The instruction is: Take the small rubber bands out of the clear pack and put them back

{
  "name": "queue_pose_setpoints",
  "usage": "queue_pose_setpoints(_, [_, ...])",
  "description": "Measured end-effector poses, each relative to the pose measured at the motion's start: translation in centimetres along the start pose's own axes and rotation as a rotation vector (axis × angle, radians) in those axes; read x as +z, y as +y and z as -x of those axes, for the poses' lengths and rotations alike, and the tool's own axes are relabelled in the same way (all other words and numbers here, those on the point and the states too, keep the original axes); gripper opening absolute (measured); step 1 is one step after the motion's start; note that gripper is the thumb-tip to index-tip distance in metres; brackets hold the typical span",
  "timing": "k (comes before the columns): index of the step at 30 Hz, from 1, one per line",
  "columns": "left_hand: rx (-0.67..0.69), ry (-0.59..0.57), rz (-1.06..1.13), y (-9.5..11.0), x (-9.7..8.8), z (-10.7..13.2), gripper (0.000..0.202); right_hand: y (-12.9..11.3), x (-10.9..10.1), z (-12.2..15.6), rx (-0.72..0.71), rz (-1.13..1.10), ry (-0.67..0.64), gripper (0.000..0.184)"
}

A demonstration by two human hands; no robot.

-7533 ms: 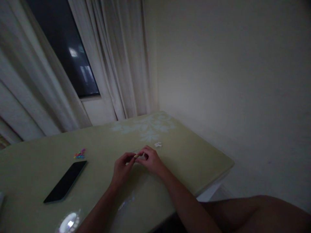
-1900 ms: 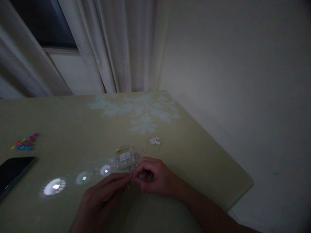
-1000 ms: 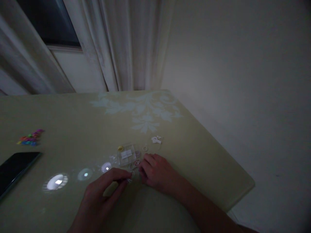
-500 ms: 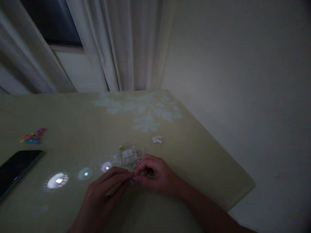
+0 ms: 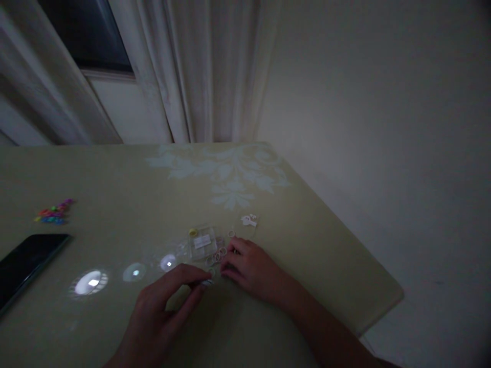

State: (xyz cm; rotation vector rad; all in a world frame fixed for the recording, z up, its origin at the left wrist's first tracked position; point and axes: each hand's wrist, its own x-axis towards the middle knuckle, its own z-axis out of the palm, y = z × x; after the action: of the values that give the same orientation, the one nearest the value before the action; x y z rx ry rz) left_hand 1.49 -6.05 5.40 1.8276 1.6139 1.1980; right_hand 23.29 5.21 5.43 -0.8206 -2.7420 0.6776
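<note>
My left hand (image 5: pixel 169 306) rests low on the yellow-green table (image 5: pixel 126 194), thumb and fingers pinched on a small pale thing I cannot make out. My right hand (image 5: pixel 253 268) lies just right of it, fingers curled down onto a cluster of small pale rubber rings (image 5: pixel 218 254). A small clear plastic packet (image 5: pixel 202 242) with a white label lies right behind the rings. A tiny yellow ring (image 5: pixel 193 232) sits at the packet's far corner. A small white piece (image 5: pixel 249 221) lies further back.
A dark phone (image 5: pixel 26 260) lies at the left edge. A small pile of multicoloured bands (image 5: pixel 53 212) sits behind it. Lamp reflections (image 5: pixel 92 282) shine on the tabletop. Curtains (image 5: pixel 199 71) and a dark window (image 5: pixel 88 33) stand behind; the table's right edge (image 5: pixel 383 301) is near.
My right hand has drawn slightly apart from the left and dropped its fingers onto the rings. The left hand stays pinched. Since the oldest frame the view has tilted down and left.
</note>
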Motion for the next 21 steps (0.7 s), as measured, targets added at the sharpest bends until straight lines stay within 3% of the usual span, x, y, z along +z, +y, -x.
queue_pose_setpoints(6, [-0.044, -0.028, 0.017, -0.28, 0.2, 0.14, 0.011, -0.24, 0.7, 0.08, -0.062, 0.202, -0.014, 0.013])
queue_pose_setpoints(10, [0.04, 0.007, 0.012, -0.47, 0.19, 0.02, 0.014, -0.28, 0.73, 0.22, -0.068, 0.261, -0.012, 0.013])
queue_pose_setpoints(16, [0.184, -0.007, 0.029, -0.49, 0.08, -0.38, 0.021, -0.25, 0.51, 0.27, -0.046, 0.188, -0.002, 0.011])
queue_pose_setpoints(21, [0.168, -0.02, 0.026, -0.41, 0.07, -0.33, 0.021, -0.12, 0.28, 0.18, -0.033, 0.019, 0.024, 0.017])
